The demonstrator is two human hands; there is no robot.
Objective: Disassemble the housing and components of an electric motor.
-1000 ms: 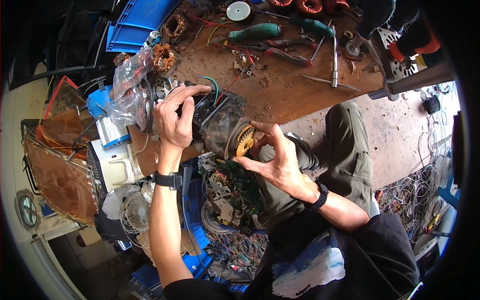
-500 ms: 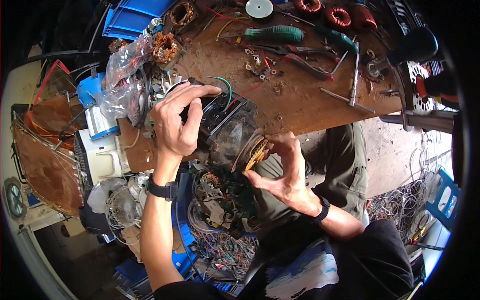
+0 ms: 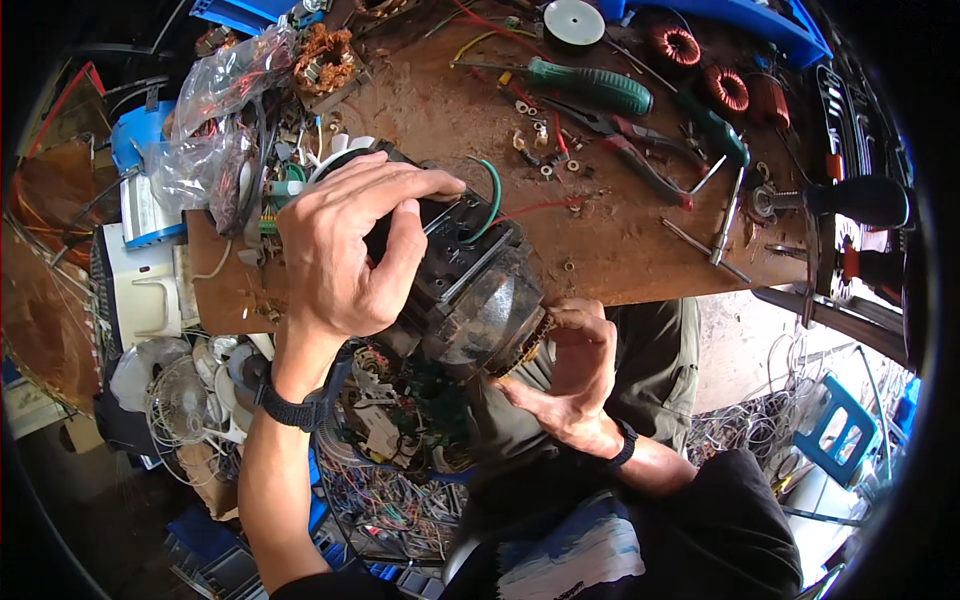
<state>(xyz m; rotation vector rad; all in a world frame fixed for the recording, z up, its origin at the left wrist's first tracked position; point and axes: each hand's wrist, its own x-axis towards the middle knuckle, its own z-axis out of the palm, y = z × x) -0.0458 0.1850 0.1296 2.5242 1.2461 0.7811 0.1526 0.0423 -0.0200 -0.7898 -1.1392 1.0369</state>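
Observation:
At the bench's near edge I have a grimy dark machine part (image 3: 487, 318), perhaps a motor, with a black box-like housing (image 3: 462, 228) and a rounded, dusty grey end. My left hand (image 3: 345, 245) is wrapped over the housing's left side, its fingers across the top. A short green wire (image 3: 495, 195) curls up from the housing. My right hand (image 3: 570, 375) grips a brown-yellow toothed ring (image 3: 530, 345) at the rounded end, thumb below and fingers above. The ring lies against that end; the palm side of the part is hidden.
On the wooden bench (image 3: 640, 265) lie a green-handled screwdriver (image 3: 590, 85), red-handled pliers (image 3: 650, 160), a T-shaped wrench (image 3: 725, 225), copper coils (image 3: 725, 88) and small nuts. Plastic bags (image 3: 230, 90) crowd the left. Below is a tub of circuit boards (image 3: 400, 420) and tangled wires.
The toothed ring, tilted out with its yellow face showing before, now sits closer against the rounded end, seen nearly edge-on. My right hand moved with it; the view has shifted.

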